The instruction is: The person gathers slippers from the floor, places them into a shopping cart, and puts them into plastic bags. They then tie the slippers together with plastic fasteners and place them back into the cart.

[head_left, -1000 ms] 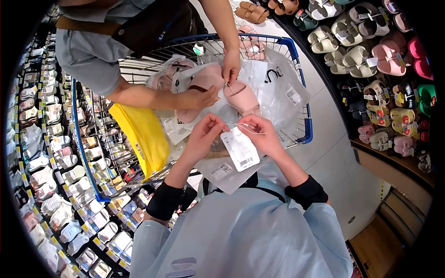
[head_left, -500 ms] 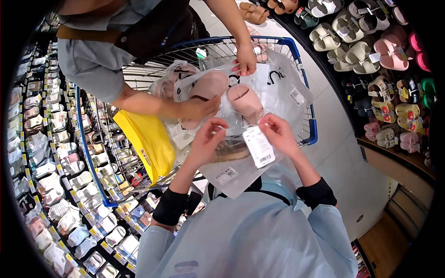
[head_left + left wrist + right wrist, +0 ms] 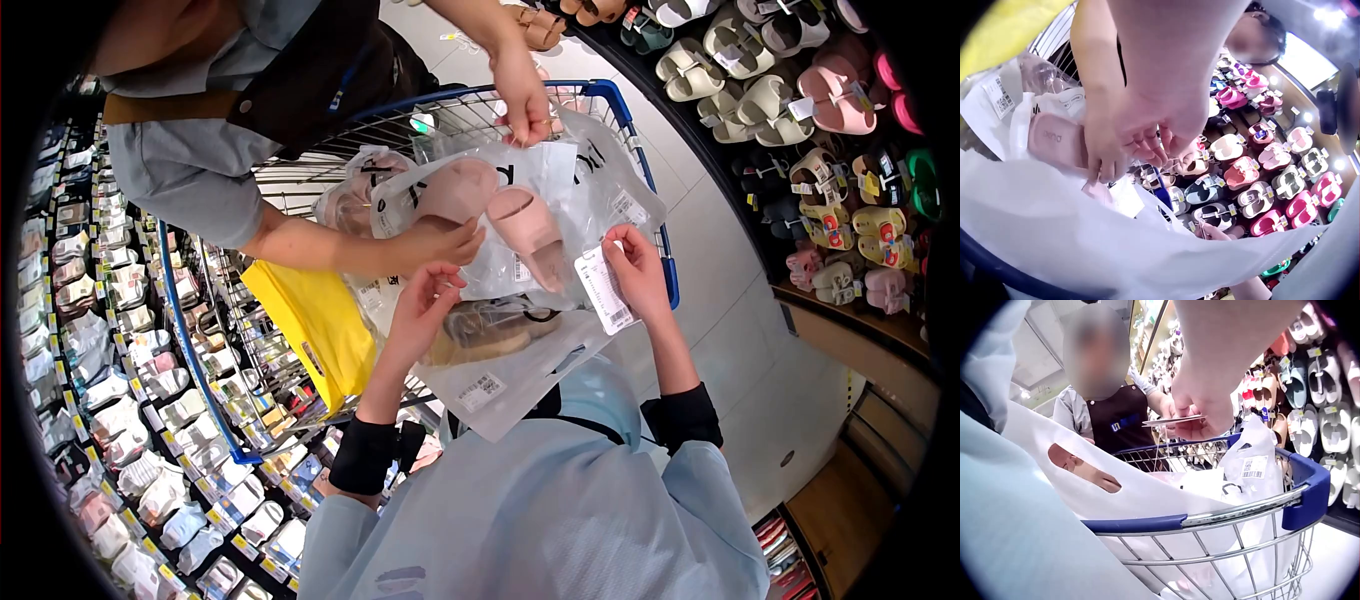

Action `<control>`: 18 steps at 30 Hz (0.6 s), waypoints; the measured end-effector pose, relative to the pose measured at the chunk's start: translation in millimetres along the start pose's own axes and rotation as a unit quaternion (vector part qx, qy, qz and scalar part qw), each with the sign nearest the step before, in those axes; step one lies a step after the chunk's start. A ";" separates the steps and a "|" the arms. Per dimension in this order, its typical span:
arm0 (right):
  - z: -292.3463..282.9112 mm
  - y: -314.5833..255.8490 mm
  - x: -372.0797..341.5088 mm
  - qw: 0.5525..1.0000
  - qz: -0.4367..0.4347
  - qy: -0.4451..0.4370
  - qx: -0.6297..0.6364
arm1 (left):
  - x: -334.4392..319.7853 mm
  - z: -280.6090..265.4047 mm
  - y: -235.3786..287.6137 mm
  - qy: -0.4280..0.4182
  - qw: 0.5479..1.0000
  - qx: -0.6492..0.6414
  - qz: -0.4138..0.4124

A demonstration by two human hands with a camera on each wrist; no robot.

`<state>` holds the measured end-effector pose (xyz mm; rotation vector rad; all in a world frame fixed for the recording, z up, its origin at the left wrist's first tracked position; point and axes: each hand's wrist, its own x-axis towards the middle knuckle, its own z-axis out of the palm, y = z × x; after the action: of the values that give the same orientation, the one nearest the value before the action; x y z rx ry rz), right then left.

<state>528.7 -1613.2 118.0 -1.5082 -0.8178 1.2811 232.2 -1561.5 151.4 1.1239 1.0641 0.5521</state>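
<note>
My right hand (image 3: 638, 268) pinches a white printed tag (image 3: 604, 290) at its upper end, over the right side of the cart. Seen in the right wrist view, the tag (image 3: 1174, 420) is nearly edge-on with a thin string hanging below. My left hand (image 3: 425, 305) has loosely bent fingers with nothing in them, close to another person's hand (image 3: 440, 248). That hand is at one pink slipper (image 3: 462, 190); the second pink slipper (image 3: 530, 235) lies beside it on clear plastic bags. Below sits a plastic bag (image 3: 480, 385) with a tan-soled shoe (image 3: 485, 345) inside.
A blue-edged wire shopping cart (image 3: 672, 265) holds the bags, with a yellow bag (image 3: 310, 325) at its left side. The other person's second hand (image 3: 522, 105) is by the far rim. Slipper racks (image 3: 815, 150) stand right; packaged goods (image 3: 130, 400) line the left.
My right hand has carried the tag rightward, away from my left hand, whose fingers have come off the string. The other person's second hand has moved off the slipper toward the far rim.
</note>
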 end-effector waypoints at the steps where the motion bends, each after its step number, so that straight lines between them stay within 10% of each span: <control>1: -0.7 -0.7 0.2 1.000 0.000 0.002 0.001 | 0.3 -0.1 -0.4 0.002 1.000 0.007 -0.004; 18: 9.3 -18.4 22.0 1.000 -0.011 -0.010 0.023 | 1.6 -10.6 -4.8 -0.012 1.000 -0.006 0.017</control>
<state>526.3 -1584.9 128.3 -1.4485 -0.8097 1.2914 222.8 -1557.3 145.8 1.1371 1.0226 0.5698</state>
